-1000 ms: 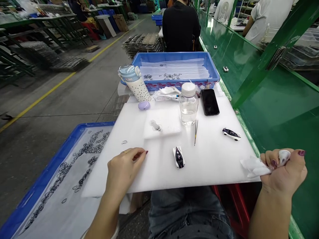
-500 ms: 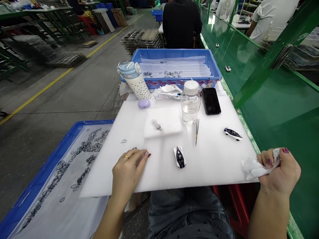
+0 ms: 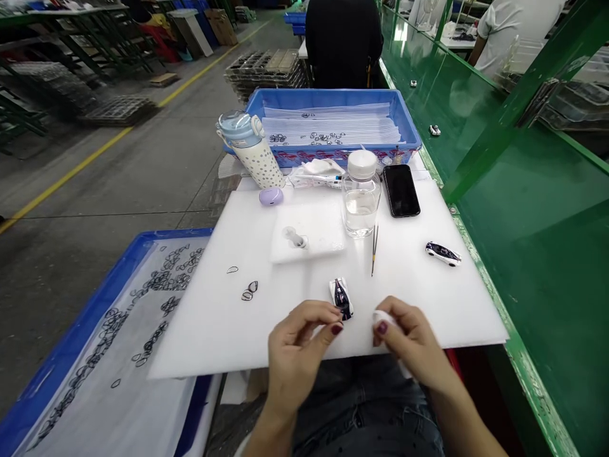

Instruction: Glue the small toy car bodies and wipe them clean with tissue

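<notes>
A white and dark purple toy car (image 3: pixel 341 297) lies on the white foam board (image 3: pixel 285 343) near its front edge. My left hand (image 3: pixel 299 346) is just in front of it, thumb and fingertips apart at the car's near end, holding nothing. My right hand (image 3: pixel 412 343) is to the right of the car and pinches a small white cloth (image 3: pixel 382 317). Two small black rings (image 3: pixel 249 291) lie on the board to the left, with one more black ring (image 3: pixel 232 270) beyond them.
Further back on the board are a second toy car (image 3: pixel 443 253), a thin tool (image 3: pixel 373 249), a clear bottle (image 3: pixel 360 198), a phone (image 3: pixel 401 190), a dotted drinking bottle (image 3: pixel 250 151) and a lilac case (image 3: pixel 271 196). Blue trays with black rings stand left (image 3: pixel 57 381) and behind (image 3: pixel 406 124). Green conveyor (image 3: pixel 537 254) on the right; a person in black (image 3: pixel 342 38) ahead.
My left hand left the black rings on the board and moved right to the car. My right hand came in from the board's right edge with the cloth.
</notes>
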A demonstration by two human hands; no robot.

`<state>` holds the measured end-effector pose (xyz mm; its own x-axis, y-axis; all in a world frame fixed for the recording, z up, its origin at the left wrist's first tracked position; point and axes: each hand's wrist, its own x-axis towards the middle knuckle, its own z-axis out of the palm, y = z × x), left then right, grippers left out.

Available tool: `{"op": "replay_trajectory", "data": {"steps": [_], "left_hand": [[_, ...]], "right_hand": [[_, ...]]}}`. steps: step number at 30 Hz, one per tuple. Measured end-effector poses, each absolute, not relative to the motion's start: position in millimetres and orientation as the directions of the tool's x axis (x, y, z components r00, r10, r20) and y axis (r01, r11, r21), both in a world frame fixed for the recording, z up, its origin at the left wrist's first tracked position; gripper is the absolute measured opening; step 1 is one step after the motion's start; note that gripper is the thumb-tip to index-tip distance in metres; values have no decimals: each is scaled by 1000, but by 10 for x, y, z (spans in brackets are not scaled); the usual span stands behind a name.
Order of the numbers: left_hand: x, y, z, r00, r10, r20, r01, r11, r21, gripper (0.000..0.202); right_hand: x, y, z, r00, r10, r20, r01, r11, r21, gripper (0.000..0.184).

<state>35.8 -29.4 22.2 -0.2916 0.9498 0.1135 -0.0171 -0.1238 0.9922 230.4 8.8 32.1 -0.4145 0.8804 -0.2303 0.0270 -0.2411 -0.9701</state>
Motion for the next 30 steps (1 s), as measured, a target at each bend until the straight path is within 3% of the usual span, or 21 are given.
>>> {"op": "replay_trajectory", "data": {"steps": [2, 5, 8, 17, 25, 30], "left_hand": [[535, -303, 246, -280, 953, 111, -208, -174, 963, 8], [678, -310, 268, -243, 970, -28, -485, -96, 869, 12], [700, -314, 268, -173, 979, -108, -602, -18, 798, 14], [518, -304, 123, 38, 999, -2, -512, 21, 859, 17], [442, -310, 135, 19, 1000, -12, -436, 19, 900, 18], [431, -290, 117, -16, 999, 51, -449, -53, 892, 17]], "right_hand": [[2093, 8, 306, -490, 855, -171, -19, -207, -978, 36], [1943, -82, 292, -521, 847, -106, -157, -218, -963, 33], [1926, -119, 293, -527, 845, -88, -226, -240, -944, 31], [1925, -100, 327, -613, 767, -189, -308, -453, -837, 36], [1905, -85, 337, -608, 761, -225, -234, -443, -865, 36], [1880, -89, 327, -601, 767, -225, -239, -442, -865, 37]]}}
